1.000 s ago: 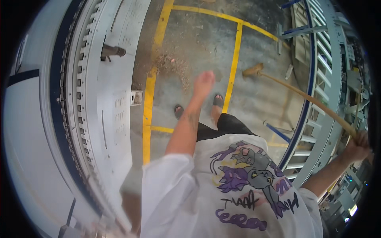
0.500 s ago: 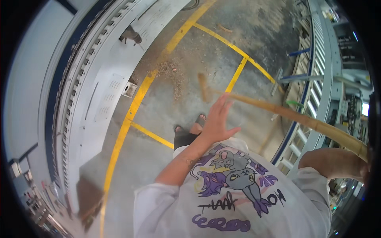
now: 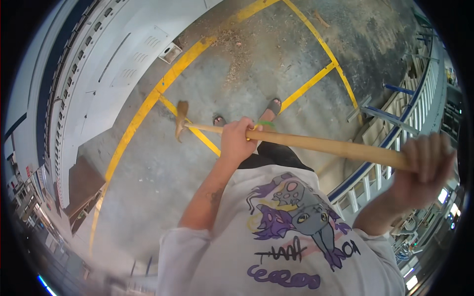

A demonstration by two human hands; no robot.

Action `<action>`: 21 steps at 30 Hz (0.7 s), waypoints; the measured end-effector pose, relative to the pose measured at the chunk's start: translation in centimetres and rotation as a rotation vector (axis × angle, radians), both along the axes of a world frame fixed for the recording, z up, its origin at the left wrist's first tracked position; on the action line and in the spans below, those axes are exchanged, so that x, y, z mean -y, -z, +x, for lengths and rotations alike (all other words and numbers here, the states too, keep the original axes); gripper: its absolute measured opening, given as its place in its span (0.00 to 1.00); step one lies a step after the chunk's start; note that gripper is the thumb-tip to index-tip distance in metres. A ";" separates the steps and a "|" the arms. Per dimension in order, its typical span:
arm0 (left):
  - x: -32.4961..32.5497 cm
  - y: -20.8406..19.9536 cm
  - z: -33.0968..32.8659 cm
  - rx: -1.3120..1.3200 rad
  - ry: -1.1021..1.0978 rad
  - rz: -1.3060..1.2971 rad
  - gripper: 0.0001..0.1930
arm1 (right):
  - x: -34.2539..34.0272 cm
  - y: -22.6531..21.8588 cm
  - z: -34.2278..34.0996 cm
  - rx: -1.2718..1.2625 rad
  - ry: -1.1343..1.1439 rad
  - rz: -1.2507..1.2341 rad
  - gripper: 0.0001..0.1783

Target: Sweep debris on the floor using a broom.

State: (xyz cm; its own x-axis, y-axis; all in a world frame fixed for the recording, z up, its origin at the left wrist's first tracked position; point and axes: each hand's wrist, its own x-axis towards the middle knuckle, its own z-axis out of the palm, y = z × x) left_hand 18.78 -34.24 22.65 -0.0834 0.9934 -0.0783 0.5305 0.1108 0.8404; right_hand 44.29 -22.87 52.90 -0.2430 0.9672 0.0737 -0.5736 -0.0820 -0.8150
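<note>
A long-handled broom with a bamboo-coloured pole point(image 3: 326, 146) slants across in front of my body. My left hand point(image 3: 238, 140) is wrapped round the lower part of the pole. Higher up, near its upper end at the right, my right hand point(image 3: 428, 160) grips it, slightly blurred. The brown broom head point(image 3: 181, 121) is at the left, by a yellow floor line; whether it touches the floor I cannot tell. Something green point(image 3: 265, 123) shows by the pole beside my left hand. Beyond my feet lies a scattered pile of brown debris point(image 3: 237, 54) on the grey floor.
A long white machine point(image 3: 113, 64) runs along the left, with a small box point(image 3: 170, 53) at its base. Yellow lines point(image 3: 131, 130) mark the floor. On the right stands a roller conveyor point(image 3: 360, 185) with metal bars jutting out. A brown panel point(image 3: 81, 190) is at lower left.
My left hand, open before, has closed round the pole. The broom head has swung left and nearer me. My right hand has come further into view, and my view has shifted over the floor.
</note>
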 end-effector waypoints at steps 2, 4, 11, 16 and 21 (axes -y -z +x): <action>0.5 0.6 1.8 0.008 -0.045 0.005 0.13 | -0.6 3.3 -1.4 -0.041 -0.025 0.015 0.14; -1.1 1.8 4.8 -0.019 -0.126 0.053 0.13 | -1.3 3.5 -0.8 0.047 0.178 0.002 0.15; -9.9 3.1 19.4 0.103 0.012 0.420 0.07 | -3.1 -2.2 13.6 0.093 0.238 0.101 0.17; -16.5 -1.2 24.7 0.217 0.143 0.518 0.08 | 0.1 -7.8 17.0 0.160 0.312 0.306 0.16; -19.6 -3.3 23.2 0.414 0.106 0.527 0.06 | 2.2 -8.5 13.9 0.269 0.136 0.495 0.14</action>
State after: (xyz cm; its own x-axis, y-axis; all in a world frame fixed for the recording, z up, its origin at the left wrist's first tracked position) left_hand 42.02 -14.63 25.90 -0.0511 0.9089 0.4139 0.1389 -0.4039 0.9042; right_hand 58.23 -25.06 61.43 -0.1923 0.8569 0.4782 -0.3193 0.4061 -0.8562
